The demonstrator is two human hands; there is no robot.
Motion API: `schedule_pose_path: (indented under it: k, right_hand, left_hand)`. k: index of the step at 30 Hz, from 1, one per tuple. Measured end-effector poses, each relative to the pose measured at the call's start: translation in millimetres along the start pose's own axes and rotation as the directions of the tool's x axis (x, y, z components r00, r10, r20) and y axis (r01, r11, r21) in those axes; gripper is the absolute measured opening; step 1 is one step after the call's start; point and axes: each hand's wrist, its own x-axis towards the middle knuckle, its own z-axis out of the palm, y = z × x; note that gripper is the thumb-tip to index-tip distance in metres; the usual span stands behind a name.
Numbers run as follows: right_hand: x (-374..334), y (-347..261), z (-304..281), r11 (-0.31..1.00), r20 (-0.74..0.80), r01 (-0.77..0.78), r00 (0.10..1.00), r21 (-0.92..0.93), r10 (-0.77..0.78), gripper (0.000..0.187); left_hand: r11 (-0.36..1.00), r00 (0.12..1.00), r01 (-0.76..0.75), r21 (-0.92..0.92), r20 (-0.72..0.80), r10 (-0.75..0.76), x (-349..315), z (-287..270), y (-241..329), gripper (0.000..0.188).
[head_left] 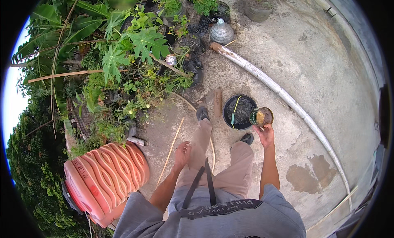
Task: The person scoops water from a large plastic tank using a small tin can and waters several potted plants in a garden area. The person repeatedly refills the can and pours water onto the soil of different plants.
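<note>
My right hand [266, 135] is closed round the lower side of a dark green tin can [261, 116]. The can is tilted, and its brown and golden inside shows. It is held at the right rim of a black bucket [225, 114], overlapping it in this view. Something dark and wet-looking lies in the bucket, and its wire handle with a green grip [233, 118] crosses the left part. Over my left thigh hangs my left hand [182, 154], its fingers loosely bent and slightly apart, with nothing visible in them.
Potted plants and leafy growth [147, 43] crowd the left. A pink ribbed plastic barrel [111, 178] lies nearer, at lower left. A long pale pole [283, 92] stretches across the concrete floor [324, 73] on the right. A thin stick [170, 151] and a brown block [218, 102] lie by my feet.
</note>
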Motion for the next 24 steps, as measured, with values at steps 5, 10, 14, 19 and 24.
schedule_pose_path:
  k: [5,10,14,19,24]
  right_hand:
    - [-75,-76,33,0.992,0.025,0.12,0.992,0.048,-0.121,0.059]
    - [-135,-148,34,0.972,-0.067,0.225,0.973,0.067,-0.22,0.067]
    - [-156,-187,0,0.95,-0.137,0.299,0.948,0.089,-0.286,0.068]
    - [-171,-223,-21,0.912,-0.222,0.406,0.895,0.053,-0.386,0.07]
    - [-165,-253,-18,0.886,-0.337,0.459,0.846,0.067,-0.413,0.068]
  left_hand:
    - [0.964,0.992,0.122,-0.235,0.046,-0.114,-72,-64,-12,0.04]
    - [0.888,0.926,0.377,-0.262,0.081,-0.369,-141,-69,-41,0.036]
    - [0.909,0.926,0.366,-0.201,0.176,-0.334,-175,-41,-83,0.035]
    - [0.884,0.855,0.465,-0.035,0.275,-0.439,-161,4,-41,0.033]
    - [0.918,0.875,0.394,0.035,0.291,-0.387,-68,14,24,0.03]
